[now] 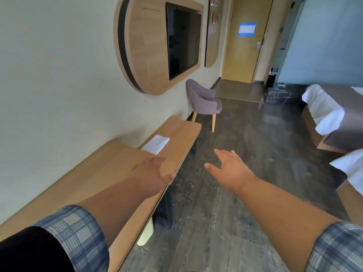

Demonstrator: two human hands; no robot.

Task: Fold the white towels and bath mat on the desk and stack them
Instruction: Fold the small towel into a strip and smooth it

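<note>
A folded white towel lies flat on the lower far section of the wooden desk, close to the wall. My left hand hovers over the desk's front edge, a little short of the towel, fingers spread and holding nothing. My right hand is out over the floor to the right of the desk, fingers apart and empty. No other towel or bath mat shows on the desk top.
A purple chair stands beyond the desk's far end by the wall. A wall TV in a wooden panel hangs above. Beds with white linen are at the right. Something pale sits under the desk. Dark wood floor runs to the door.
</note>
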